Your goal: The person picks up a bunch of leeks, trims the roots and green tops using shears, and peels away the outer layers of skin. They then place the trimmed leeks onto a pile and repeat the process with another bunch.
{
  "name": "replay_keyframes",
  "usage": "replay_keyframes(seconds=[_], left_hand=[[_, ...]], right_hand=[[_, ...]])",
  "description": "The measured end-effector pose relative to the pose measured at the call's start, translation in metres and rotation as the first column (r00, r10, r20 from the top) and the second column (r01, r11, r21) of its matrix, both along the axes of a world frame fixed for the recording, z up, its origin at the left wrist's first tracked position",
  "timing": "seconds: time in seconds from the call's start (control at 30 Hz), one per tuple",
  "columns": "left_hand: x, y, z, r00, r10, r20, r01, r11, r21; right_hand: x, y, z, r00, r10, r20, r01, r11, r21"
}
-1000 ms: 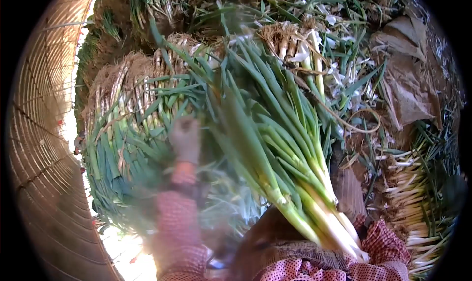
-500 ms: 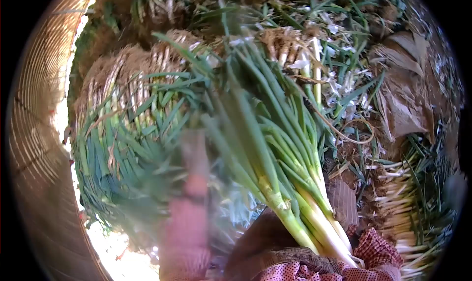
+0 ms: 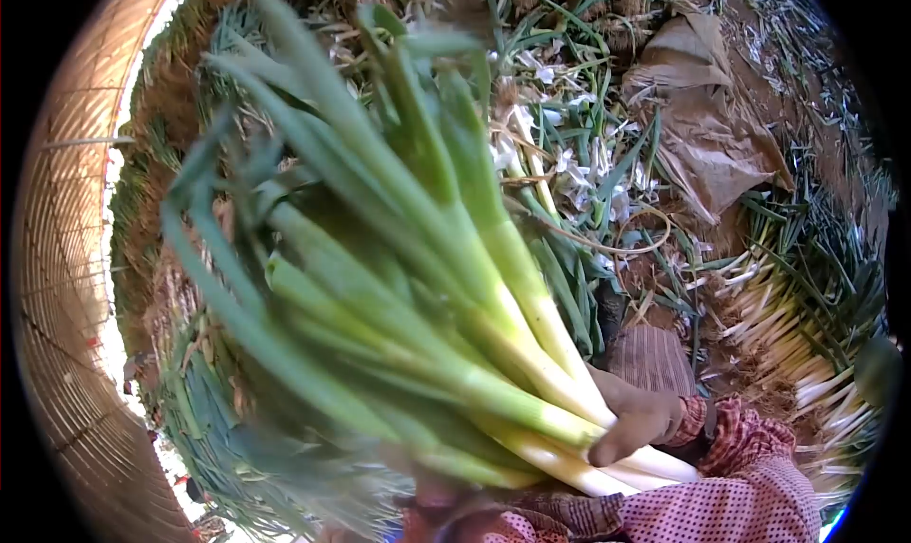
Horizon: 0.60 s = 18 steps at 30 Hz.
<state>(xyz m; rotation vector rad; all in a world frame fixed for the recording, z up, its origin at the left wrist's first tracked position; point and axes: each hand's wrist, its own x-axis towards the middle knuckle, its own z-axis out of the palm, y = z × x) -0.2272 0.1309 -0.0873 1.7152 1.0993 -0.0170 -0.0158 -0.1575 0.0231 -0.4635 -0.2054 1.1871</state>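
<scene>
A bunch of green onions fills the middle of the view, with green leaves fanned to the upper left and white ends at the lower right. My right hand wraps round the white stalks near their base. At the bottom, a blurred patch that seems to be my left hand sits low beside the leaves; motion smears its fingers. The root ends are hidden by my dotted pink sleeve.
Unpeeled onions lie piled on the left. Trimmed leaves and white peelings litter the ground. Brown sheeting lies at the upper right, above a row of white-stemmed onions. A woven straw surface curves along the left edge.
The bunch has swung leftward and come closer to the camera, its leaves spreading wider. My right hand has come into sight on the stalks. The blurred left forearm has dropped lower.
</scene>
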Motion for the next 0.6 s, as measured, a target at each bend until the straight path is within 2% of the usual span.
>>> replay_keyframes(seconds=[0.03, 0.07, 0.13, 0.17, 0.23, 0.27, 0.33, 0.4, 0.5, 0.6], left_hand=[[-0.004, -0.003, 0.001, 1.0, -0.008, -0.006, 0.008, 1.0, -0.015], [-0.009, -0.008, 0.0, 1.0, -0.012, -0.025, 0.011, 1.0, -0.029], [-0.02, -0.021, -0.008, 0.997, -0.034, -0.068, 0.029, 0.996, -0.079], [-0.023, -0.03, -0.013, 0.995, -0.05, -0.088, 0.042, 0.994, -0.101], [-0.021, -0.043, -0.028, 0.989, -0.103, -0.102, 0.09, 0.988, -0.129], [-0.012, -0.049, -0.04, 0.986, -0.136, -0.102, 0.12, 0.982, -0.148], [0.012, -0.057, -0.065, 0.976, -0.206, -0.077, 0.19, 0.966, -0.178], [0.043, -0.059, -0.085, 0.965, -0.257, -0.056, 0.246, 0.957, -0.153], [0.084, -0.063, -0.104, 0.954, -0.301, -0.016, 0.297, 0.949, -0.102], [0.114, -0.068, -0.107, 0.928, -0.372, 0.014, 0.372, 0.924, -0.084]], right_hand=[[0.001, 0.004, -0.004, 0.995, 0.005, 0.1, -0.004, 1.0, -0.012], [0.002, 0.006, -0.002, 0.999, 0.047, 0.016, -0.046, 0.998, -0.044], [-0.01, 0.005, -0.032, 0.962, 0.11, 0.252, -0.054, 0.974, -0.22], [-0.012, 0.009, -0.045, 0.957, 0.092, 0.276, -0.038, 0.981, -0.192], [-0.023, 0.007, -0.056, 0.991, 0.095, 0.092, -0.076, 0.978, -0.193], [-0.029, 0.005, -0.077, 0.994, 0.104, 0.019, -0.098, 0.976, -0.193], [-0.089, 0.009, -0.161, 0.989, 0.132, 0.068, -0.077, 0.847, -0.525], [-0.103, 0.01, -0.157, 0.994, 0.024, 0.111, 0.041, 0.834, -0.55], [-0.094, 0.022, -0.146, 0.973, -0.044, 0.226, 0.154, 0.856, -0.494], [-0.074, 0.007, -0.074, 0.945, -0.104, 0.309, 0.243, 0.858, -0.453]])
